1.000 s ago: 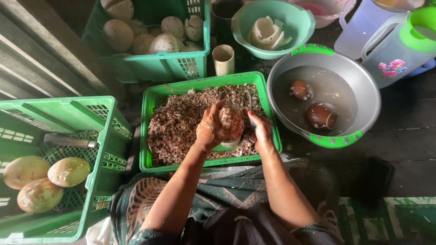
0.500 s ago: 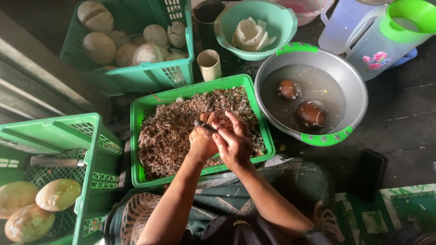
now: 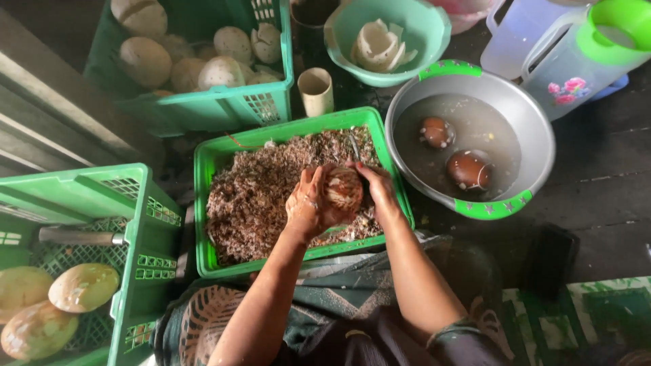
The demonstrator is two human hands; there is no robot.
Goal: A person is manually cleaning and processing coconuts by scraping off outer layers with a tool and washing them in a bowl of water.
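Brown coconut (image 3: 344,190) half hidden in left hand's (image 3: 306,207) closed grip; right hand's (image 3: 381,193) grip unclear

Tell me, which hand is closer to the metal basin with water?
Right. The right hand is on the coconut's basin-facing side, close to the basin rim; the left hand cups the coconut's far side.

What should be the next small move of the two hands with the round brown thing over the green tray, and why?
Probably turn the round brown shell a little in the left hand and scrape its next patch. It is cupped over the green tray of brown shavings, and the right hand seems to hold a thin blade against it. Two scraped shells sit in the water basin.
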